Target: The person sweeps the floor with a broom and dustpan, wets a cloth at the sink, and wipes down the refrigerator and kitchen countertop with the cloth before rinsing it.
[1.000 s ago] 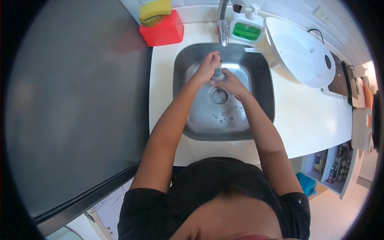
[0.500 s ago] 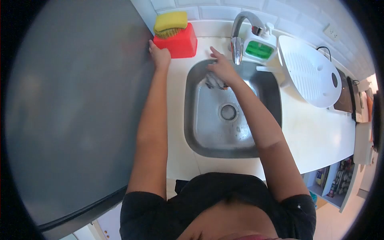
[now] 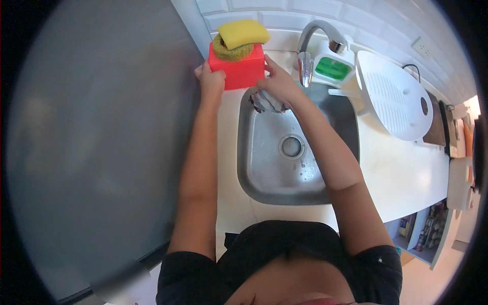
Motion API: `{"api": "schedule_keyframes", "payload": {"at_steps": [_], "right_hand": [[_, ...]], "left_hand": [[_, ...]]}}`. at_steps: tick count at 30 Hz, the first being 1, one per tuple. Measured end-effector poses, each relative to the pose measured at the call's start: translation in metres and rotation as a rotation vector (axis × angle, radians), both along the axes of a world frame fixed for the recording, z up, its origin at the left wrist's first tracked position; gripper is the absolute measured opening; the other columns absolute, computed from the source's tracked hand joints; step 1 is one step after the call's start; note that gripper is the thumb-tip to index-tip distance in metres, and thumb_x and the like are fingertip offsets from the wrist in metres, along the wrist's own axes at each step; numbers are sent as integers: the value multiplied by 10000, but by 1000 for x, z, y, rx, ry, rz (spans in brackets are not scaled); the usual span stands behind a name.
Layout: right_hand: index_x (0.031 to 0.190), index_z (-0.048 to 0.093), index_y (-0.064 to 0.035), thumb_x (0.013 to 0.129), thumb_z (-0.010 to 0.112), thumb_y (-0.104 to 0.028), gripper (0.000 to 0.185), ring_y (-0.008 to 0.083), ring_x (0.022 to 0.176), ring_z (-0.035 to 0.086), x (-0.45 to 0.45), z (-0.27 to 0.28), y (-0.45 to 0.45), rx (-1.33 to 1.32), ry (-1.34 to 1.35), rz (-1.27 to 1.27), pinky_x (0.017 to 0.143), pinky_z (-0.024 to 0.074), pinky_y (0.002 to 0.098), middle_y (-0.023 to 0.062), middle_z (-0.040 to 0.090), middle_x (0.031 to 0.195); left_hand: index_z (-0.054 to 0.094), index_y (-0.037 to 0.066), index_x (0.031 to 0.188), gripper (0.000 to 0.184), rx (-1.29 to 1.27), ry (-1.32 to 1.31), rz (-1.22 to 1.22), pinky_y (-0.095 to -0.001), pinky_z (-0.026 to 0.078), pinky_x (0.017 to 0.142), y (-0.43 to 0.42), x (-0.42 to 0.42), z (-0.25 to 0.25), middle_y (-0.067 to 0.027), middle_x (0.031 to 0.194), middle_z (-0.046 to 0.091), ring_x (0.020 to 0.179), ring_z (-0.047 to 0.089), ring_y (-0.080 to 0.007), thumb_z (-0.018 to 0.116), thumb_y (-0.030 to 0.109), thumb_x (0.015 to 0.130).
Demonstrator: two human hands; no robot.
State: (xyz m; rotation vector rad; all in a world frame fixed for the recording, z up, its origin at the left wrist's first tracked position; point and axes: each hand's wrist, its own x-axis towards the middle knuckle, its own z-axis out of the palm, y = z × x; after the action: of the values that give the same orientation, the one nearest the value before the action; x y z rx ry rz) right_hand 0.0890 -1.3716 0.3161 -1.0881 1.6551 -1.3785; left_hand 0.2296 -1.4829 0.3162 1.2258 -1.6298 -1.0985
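Observation:
A red box (image 3: 239, 74) stands at the back left of the counter, beside the sink. On top of it lie a yellow sponge (image 3: 245, 33) and a round olive-green scrubber (image 3: 227, 51). My left hand (image 3: 210, 80) grips the box's left side. With my right hand (image 3: 277, 84) I hold a crumpled grey-white cloth (image 3: 268, 102) with dark patches over the sink's back left corner. The fingers of that hand also reach up against the box's right side. My palms hide part of the cloth and the box's lower corners.
The steel sink (image 3: 264, 178) lies before me, under a chrome faucet (image 3: 305, 68). Behind it stands a soap dispenser (image 3: 333, 67) with green liquid. A white dish rack (image 3: 394, 96) is at the right. A tall grey panel (image 3: 101, 142) borders the left. Lower right, a drawer (image 3: 432, 229) stands open.
The red box, with the sponge and scrubber on it, has shifted toward me and to the right. My right hand has come leftward with the cloth and now meets the box.

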Motion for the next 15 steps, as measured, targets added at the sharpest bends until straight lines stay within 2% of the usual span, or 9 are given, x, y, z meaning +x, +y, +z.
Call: {"api": "schedule_keyframes", "payload": {"at_steps": [3, 4, 5, 6, 7, 10, 11, 13, 15], "right_hand": [[1431, 207, -48, 689, 612, 6, 847, 162, 898, 590, 22, 40, 65, 19, -110, 43, 755, 484, 284, 142, 484, 1301], [1431, 207, -48, 689, 612, 6, 847, 162, 898, 590, 24, 35, 83, 29, -129, -19, 755, 484, 284, 142, 484, 1301], [1433, 215, -69, 691, 615, -6, 845, 159, 875, 589, 28, 31, 103, -3, 7, 5, 764, 478, 290, 139, 490, 1298], [1435, 224, -91, 692, 617, -19, 843, 155, 851, 587, 29, 28, 125, -28, 157, 29, 772, 473, 297, 136, 495, 1295], [1436, 230, -118, 693, 624, -44, 844, 156, 855, 576, 38, 39, 153, 60, 86, -15, 807, 456, 310, 130, 502, 1291], [1432, 237, -110, 685, 640, -82, 850, 161, 859, 577, 43, 61, 227, 162, 114, -100, 814, 450, 303, 135, 503, 1288], [1428, 249, -105, 678, 653, -125, 852, 168, 905, 565, 36, 52, 245, 266, 251, -144, 823, 442, 282, 138, 502, 1289], [1421, 273, -105, 676, 652, -131, 836, 178, 925, 557, 33, 48, 288, 204, 296, -246, 840, 435, 283, 134, 504, 1287], [1413, 296, -106, 674, 650, -136, 821, 187, 945, 549, 25, 56, 327, 136, 347, -326, 856, 427, 285, 131, 506, 1285]], "left_hand": [[441, 54, 1311, 676, 1, -13, -88, -369, 318, 1007, 49, 20, 20, -155, 1246, 319, 1173, 378, -274, 522, 54, 639], [438, 59, 1314, 671, 68, 104, -174, -367, 324, 1001, 68, 26, 28, -159, 1239, 318, 1167, 385, -276, 524, 55, 649], [435, 63, 1317, 665, 158, 213, -267, -366, 331, 995, 89, 35, 36, -164, 1233, 318, 1160, 391, -278, 525, 57, 658], [430, 68, 1323, 665, 149, 180, -270, -363, 333, 992, 109, 40, 38, -153, 1229, 314, 1158, 393, -271, 525, 52, 664], [425, 72, 1328, 666, 135, 154, -265, -360, 336, 989, 130, 43, 37, -143, 1225, 309, 1155, 394, -265, 525, 47, 670], [423, 79, 1332, 670, 161, 83, -340, -349, 339, 986, 188, 39, 40, -134, 1231, 303, 1151, 397, -255, 519, 33, 671], [403, 85, 1347, 696, 159, 128, -409, -345, 337, 989, 202, 35, 32, -124, 1230, 308, 1141, 399, -252, 521, 22, 664], [340, 56, 1365, 723, 111, 136, -507, -352, 308, 1012, 229, 21, 7, -148, 1224, 289, 1152, 365, -274, 512, 13, 665], [261, 15, 1384, 770, -11, 79, -610, -365, 275, 1034, 264, 2, 7, -189, 1219, 271, 1161, 327, -313, 523, 18, 660]]}}
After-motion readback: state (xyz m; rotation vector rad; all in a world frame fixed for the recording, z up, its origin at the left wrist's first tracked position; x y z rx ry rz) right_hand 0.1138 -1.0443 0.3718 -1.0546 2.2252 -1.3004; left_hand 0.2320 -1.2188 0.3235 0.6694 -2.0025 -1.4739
